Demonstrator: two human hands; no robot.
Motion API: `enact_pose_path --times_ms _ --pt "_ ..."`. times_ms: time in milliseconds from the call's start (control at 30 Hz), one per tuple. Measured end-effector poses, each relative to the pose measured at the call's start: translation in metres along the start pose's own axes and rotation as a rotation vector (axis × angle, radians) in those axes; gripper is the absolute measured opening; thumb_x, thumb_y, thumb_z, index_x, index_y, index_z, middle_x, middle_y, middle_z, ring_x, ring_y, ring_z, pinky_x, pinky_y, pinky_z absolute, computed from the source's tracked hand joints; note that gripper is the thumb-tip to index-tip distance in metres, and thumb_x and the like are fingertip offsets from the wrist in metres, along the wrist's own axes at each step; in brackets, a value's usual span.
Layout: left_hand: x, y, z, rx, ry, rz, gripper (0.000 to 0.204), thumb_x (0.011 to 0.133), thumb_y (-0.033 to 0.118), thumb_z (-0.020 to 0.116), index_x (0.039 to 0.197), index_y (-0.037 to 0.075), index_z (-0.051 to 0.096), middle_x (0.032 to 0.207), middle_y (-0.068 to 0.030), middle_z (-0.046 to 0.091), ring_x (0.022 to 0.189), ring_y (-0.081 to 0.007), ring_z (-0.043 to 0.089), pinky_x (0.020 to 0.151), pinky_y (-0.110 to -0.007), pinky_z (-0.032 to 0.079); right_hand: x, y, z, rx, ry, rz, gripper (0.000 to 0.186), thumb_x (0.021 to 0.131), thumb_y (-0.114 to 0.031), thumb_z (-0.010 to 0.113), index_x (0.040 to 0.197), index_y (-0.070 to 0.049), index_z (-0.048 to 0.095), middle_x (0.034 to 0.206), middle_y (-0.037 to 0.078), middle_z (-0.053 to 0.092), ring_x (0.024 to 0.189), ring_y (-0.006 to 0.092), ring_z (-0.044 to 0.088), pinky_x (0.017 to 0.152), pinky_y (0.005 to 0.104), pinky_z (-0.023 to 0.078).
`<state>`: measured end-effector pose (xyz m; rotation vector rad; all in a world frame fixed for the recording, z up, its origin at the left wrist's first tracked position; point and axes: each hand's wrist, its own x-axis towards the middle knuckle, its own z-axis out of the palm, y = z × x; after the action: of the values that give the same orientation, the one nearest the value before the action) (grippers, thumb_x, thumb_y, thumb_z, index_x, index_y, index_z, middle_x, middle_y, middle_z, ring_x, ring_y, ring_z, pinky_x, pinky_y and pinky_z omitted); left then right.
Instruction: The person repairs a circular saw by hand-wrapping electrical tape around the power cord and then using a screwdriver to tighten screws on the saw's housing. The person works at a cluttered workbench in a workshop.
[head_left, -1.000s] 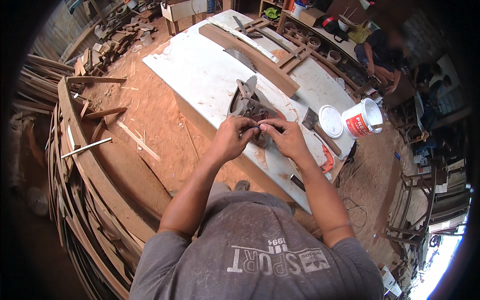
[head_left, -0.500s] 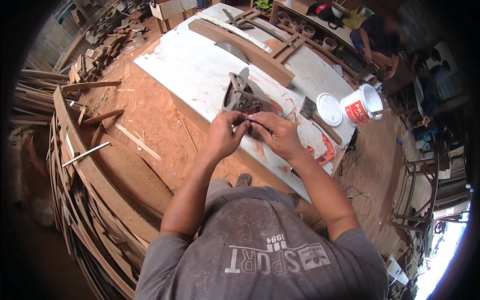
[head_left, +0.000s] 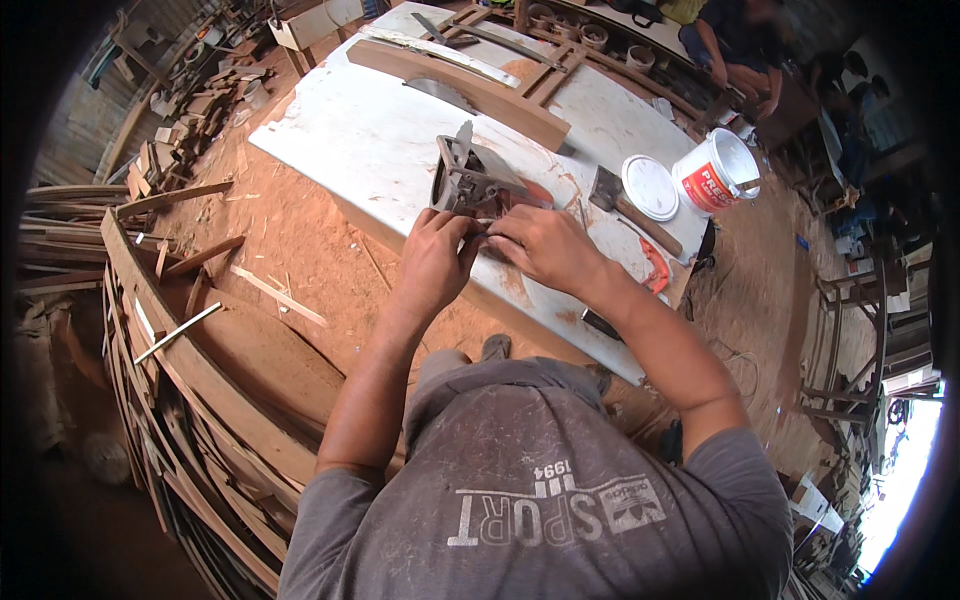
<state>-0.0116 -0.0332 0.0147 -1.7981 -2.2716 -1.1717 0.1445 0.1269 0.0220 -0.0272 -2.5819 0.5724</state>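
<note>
My left hand (head_left: 435, 255) and my right hand (head_left: 540, 250) meet with closed fingers at the near edge of the white worktable (head_left: 315, 125), pinching something small and dark that I cannot make out. Just beyond them lies a metal power saw (head_left: 460, 170) with an exposed blade and red-orange housing, partly hidden by my hands. To its right are a wooden-handled hammer (head_left: 648, 225), a white lid (head_left: 650, 185), a white and red bucket (head_left: 715, 165) and an orange tool (head_left: 655, 265). A loose circular blade (head_left: 435, 92) lies farther back against a wooden board (head_left: 540, 125).
A wooden frame (head_left: 545, 90) lies at the table's back. Long timber strips and a plank (head_left: 150, 290) fill the left; wood offcuts (head_left: 180, 120) are piled behind. A person (head_left: 735, 60) is at a cluttered bench on the upper right. A chair-like frame (head_left: 845, 340) stands far right.
Both hands have moved slightly left and up in the picture and stay pinched together. The whole scene has shifted a little up and left as the view moved.
</note>
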Motion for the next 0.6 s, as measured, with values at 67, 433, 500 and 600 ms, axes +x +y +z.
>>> enact_pose_path --times_ms 67,433,500,600 --pt "-0.003 0.0 0.002 0.009 0.007 0.033 0.009 0.091 0.003 0.078 0.101 0.004 0.078 0.1 -0.0116 0.079 0.098 -0.0355 0.068 0.088 -0.047 0.056 0.001 -0.001 -0.001 0.005 -0.028 0.015 0.017 0.097 -0.02 0.077 0.107 -0.005 0.076 0.097 0.012 0.073 0.085 0.033 0.074 0.073 0.0447 0.061" --pt "-0.006 0.027 0.005 -0.032 -0.026 -0.116 0.012 0.095 0.006 0.074 0.106 0.001 0.077 0.103 -0.0168 0.08 0.101 -0.0395 0.071 0.092 -0.048 0.056 -0.025 0.012 0.025 -0.206 0.252 -0.142 0.02 0.091 -0.015 0.085 0.102 -0.007 0.071 0.089 0.006 0.071 0.077 0.0234 0.075 0.064 0.0357 0.06" --pt "-0.002 0.03 0.001 -0.013 -0.103 -0.167 0.016 0.097 0.01 0.073 0.109 0.0 0.077 0.106 -0.0192 0.08 0.105 -0.0407 0.072 0.095 -0.049 0.055 -0.027 0.014 0.029 -0.203 0.291 -0.148 0.016 0.092 -0.015 0.082 0.101 -0.006 0.072 0.091 0.007 0.072 0.079 0.0229 0.075 0.067 0.0346 0.061" --pt "0.004 0.032 -0.002 0.033 -0.19 -0.214 0.021 0.1 0.015 0.07 0.11 -0.001 0.078 0.105 -0.0208 0.079 0.106 -0.0413 0.072 0.096 -0.05 0.055 -0.032 0.016 0.032 -0.186 0.336 -0.167 0.019 0.092 -0.013 0.083 0.104 -0.006 0.072 0.093 0.007 0.074 0.079 0.0235 0.075 0.067 0.035 0.06"
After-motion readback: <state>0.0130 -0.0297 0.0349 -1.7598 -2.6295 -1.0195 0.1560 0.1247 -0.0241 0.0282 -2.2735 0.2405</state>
